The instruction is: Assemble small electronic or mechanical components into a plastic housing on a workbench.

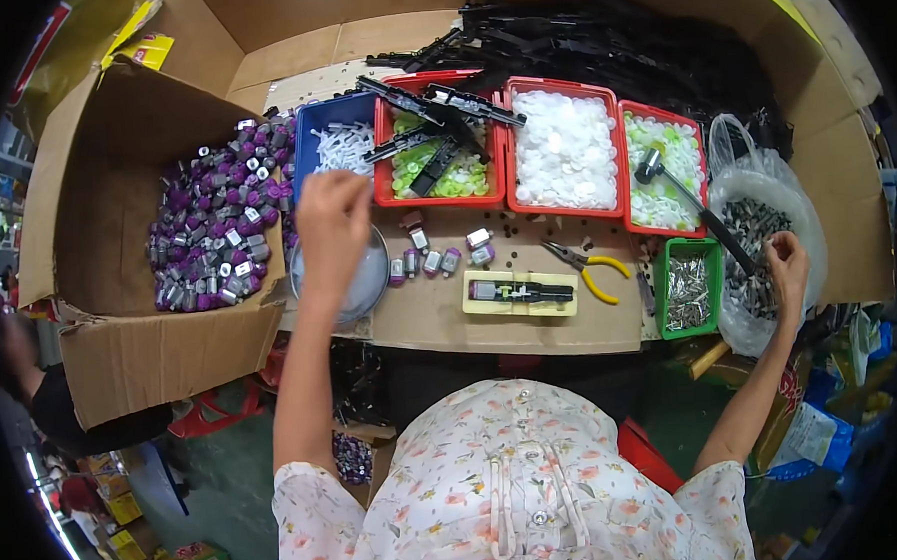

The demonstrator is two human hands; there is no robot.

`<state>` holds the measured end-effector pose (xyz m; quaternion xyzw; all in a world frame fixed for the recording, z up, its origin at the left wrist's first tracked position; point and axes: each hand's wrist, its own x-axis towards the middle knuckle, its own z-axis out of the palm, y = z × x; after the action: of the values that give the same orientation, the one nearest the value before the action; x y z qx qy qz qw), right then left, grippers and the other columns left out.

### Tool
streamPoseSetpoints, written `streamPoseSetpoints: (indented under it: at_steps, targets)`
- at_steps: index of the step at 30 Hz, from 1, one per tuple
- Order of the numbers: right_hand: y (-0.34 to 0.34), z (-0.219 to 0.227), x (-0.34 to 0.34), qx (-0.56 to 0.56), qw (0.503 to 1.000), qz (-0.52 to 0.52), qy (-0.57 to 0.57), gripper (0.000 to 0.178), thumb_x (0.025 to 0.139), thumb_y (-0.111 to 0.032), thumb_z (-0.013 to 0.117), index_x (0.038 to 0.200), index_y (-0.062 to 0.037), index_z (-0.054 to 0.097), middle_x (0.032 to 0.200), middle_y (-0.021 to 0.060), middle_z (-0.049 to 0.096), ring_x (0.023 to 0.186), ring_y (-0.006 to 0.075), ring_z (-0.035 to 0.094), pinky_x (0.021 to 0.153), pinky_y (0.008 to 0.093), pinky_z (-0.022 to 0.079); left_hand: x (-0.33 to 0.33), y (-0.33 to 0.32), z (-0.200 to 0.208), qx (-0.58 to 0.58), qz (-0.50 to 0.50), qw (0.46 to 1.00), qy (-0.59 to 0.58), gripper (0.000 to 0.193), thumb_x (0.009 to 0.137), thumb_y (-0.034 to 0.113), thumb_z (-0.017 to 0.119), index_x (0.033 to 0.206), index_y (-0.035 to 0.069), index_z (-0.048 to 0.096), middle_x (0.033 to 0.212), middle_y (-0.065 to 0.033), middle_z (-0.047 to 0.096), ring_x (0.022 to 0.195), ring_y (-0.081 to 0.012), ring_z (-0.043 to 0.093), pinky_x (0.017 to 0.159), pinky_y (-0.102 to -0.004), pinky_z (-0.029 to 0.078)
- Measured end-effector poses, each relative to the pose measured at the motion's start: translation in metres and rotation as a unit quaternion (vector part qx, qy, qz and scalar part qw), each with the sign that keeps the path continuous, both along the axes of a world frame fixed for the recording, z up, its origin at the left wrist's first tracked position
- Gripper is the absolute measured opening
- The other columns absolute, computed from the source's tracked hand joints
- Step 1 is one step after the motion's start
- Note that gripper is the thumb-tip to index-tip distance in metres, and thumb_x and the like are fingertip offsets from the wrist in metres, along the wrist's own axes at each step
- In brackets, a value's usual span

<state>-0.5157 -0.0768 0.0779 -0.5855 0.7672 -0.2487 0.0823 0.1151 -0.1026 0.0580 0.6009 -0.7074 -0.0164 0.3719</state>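
My left hand [332, 217], its fingers closed, is above the front of a blue bin [307, 136] of small white rods [345, 144] and the rim of a round dish [371, 301]. What it pinches, if anything, is hidden. My right hand [790, 263] has its fingertips pinched together at the dark metal pieces [752, 229] in a clear plastic bag [810, 199]; I cannot make out what it holds. Between my hands, a cream fixture block [480, 307] bears a black part with a small motor and green bits [529, 291]. Several purple-ended small motors [431, 261] stand behind it.
Yellow-handled pliers [603, 273] lie right of the fixture. A hammer [701, 207] leans across a red bin [638, 224] toward the bag. A green basket [662, 311] holds metal pins. A cardboard box [100, 215] with many motors stands left. Black parts [598, 43] heap behind the bins.
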Motion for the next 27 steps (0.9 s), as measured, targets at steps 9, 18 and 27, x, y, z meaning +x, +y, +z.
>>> streamPoseSetpoints:
  at_steps: [9, 18, 27]
  targets:
    - [-0.005, 0.022, 0.039, -0.055, 0.998, 0.018, -0.007, 0.013, 0.088, -0.009, 0.066, 0.093, 0.0020, 0.063, 0.079, 0.0023, 0.061, 0.073, 0.0094, 0.056, 0.069, 0.0260, 0.046, 0.033, -0.068, -0.023, 0.130, -0.034, 0.982, -0.131, 0.026, 0.072, 0.002, 0.076, 0.097, -0.002, 0.073, 0.101, -0.0144, 0.065, 0.099, -0.0328, 0.056, 0.088, -0.0406, 0.047]
    - [-0.003, 0.035, 0.067, -0.101, 0.994, 0.027, -0.011, 0.012, 0.087, -0.005, 0.067, 0.096, 0.0024, 0.064, 0.082, 0.0044, 0.063, 0.077, 0.0107, 0.058, 0.073, 0.0269, 0.048, 0.040, -0.069, -0.019, 0.065, -0.011, 0.996, -0.059, 0.013, 0.079, 0.006, 0.071, 0.089, -0.001, 0.074, 0.089, -0.0149, 0.069, 0.087, -0.0312, 0.065, 0.080, -0.0379, 0.051]
    - [-0.003, 0.041, 0.146, -0.151, 0.980, 0.099, -0.085, 0.010, 0.089, -0.002, 0.066, 0.099, -0.0004, 0.065, 0.086, -0.0007, 0.062, 0.078, 0.0059, 0.055, 0.071, 0.0223, 0.044, 0.046, -0.042, 0.000, 0.062, 0.034, 0.946, 0.316, 0.020, 0.088, 0.014, 0.074, 0.098, -0.004, 0.075, 0.082, -0.0013, 0.070, 0.074, -0.0069, 0.060, 0.069, -0.0218, 0.046]
